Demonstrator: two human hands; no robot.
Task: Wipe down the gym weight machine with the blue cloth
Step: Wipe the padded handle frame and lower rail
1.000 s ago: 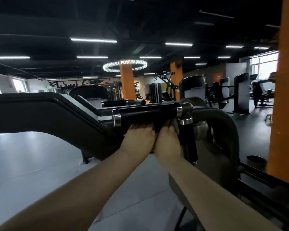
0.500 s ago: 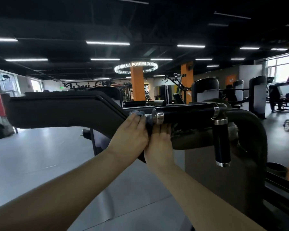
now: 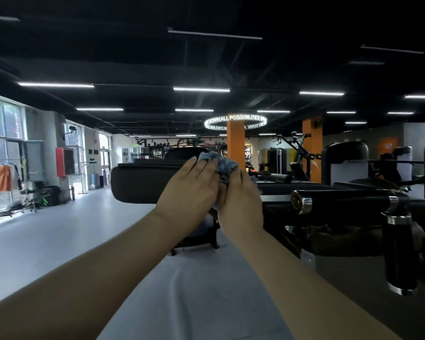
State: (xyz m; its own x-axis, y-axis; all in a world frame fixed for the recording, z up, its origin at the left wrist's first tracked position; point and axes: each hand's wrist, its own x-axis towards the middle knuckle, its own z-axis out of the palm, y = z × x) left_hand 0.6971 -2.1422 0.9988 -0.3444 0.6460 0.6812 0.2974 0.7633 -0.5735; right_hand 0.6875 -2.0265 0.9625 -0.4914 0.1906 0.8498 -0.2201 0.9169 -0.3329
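Note:
The weight machine's dark arm (image 3: 142,182) runs across the middle of the head view, with a black horizontal handle (image 3: 341,201) and a vertical grip (image 3: 400,256) at the right. A crumpled blue cloth (image 3: 221,163) sits on top of the arm. My left hand (image 3: 189,192) lies flat, its straight fingers pressing the cloth's left side. My right hand (image 3: 241,200) is beside it, fingers wrapped over the cloth's right part. Most of the cloth is hidden under both hands.
Grey floor (image 3: 59,236) stretches to the left toward windows and a clothes rack (image 3: 3,177). Orange pillars (image 3: 236,146) and other dark machines (image 3: 346,163) stand behind and to the right.
Both hands have slid left along the machine arm, from the black handle onto the dark beam, carrying the cloth. The cloth now shows above the fingers. The view has swung left.

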